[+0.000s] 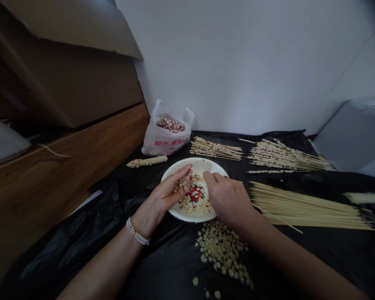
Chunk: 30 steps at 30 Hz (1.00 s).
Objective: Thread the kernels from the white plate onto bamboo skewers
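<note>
Over a white bowl [218, 166], my left hand [171, 187] is cupped around several pale corn kernels, its thumb and forefinger pinched at the thin tip of a bamboo skewer [281, 220]. My right hand [226, 198] is closed around that skewer, whose long end sticks out behind the wrist toward the lower right. Loose corn kernels [203, 205] lie inside the bowl over a red and green printed pattern. Just below the bowl, a heap of kernels [223, 250] is spread on black plastic sheeting [165, 266]. Whether a kernel is on the skewer tip is too small to tell.
Behind the bowl stands a white plastic bag [165, 141] with speckled corn cobs [170, 124]. A partly stripped cob [147, 161] lies left. Kernel-threaded skewers [215, 148] form bundles at the back, another bundle [275, 156] farther right. Bare skewers [306, 206] lie right, near scissors [373, 218].
</note>
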{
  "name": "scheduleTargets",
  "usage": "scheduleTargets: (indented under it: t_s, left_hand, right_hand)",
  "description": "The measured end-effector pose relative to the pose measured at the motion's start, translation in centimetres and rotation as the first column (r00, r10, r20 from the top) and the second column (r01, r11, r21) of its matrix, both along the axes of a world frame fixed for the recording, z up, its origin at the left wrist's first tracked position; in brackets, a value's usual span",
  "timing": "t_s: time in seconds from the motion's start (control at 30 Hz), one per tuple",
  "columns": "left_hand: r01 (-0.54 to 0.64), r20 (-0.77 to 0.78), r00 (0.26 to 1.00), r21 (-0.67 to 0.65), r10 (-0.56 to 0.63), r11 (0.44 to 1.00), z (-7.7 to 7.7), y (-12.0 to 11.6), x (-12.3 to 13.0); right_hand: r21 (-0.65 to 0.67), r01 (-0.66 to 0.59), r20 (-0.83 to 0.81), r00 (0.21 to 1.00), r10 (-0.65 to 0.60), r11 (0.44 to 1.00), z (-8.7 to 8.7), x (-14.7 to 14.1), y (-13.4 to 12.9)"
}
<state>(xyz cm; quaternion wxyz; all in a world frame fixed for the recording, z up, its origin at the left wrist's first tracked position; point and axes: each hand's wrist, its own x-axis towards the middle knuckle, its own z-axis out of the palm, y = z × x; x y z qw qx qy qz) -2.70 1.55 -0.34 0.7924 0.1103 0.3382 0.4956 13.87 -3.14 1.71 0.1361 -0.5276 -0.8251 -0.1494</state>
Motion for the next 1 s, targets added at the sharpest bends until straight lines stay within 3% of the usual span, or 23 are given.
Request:
scheduleTargets:
  t_s: [0.27,0.47,0.7,1.0]
  left_hand:
    - [0.027,-0.045,0.999,-0.009,-0.027,1.000,0.8,-0.5,0.1]
    - [0.066,-0.178,0.982,0.012,-0.063,0.998,0.6,-0.6,-0.1]
    - [0.204,-0.158,0.970,0.102,-0.186,0.974,0.1,-1.2,0.5]
    - [0.099,-0.067,0.993,-0.025,-0.100,0.995,1.3,-0.9,0.9]
  right_hand:
    - [-0.011,0.013,0.023,1.000,-0.013,1.000,0.3,-0.3,-0.3]
    - [-0.029,0.021,0.009,1.000,-0.021,0.999,0.0,-0.4,-0.3]
    - [-0.025,-0.032,-0.040,0.999,0.031,0.999,-0.6,-0.5,-0.3]
    - [0.002,0.009,-0.039,0.999,-0.009,1.000,-0.1,0.3,0.2]
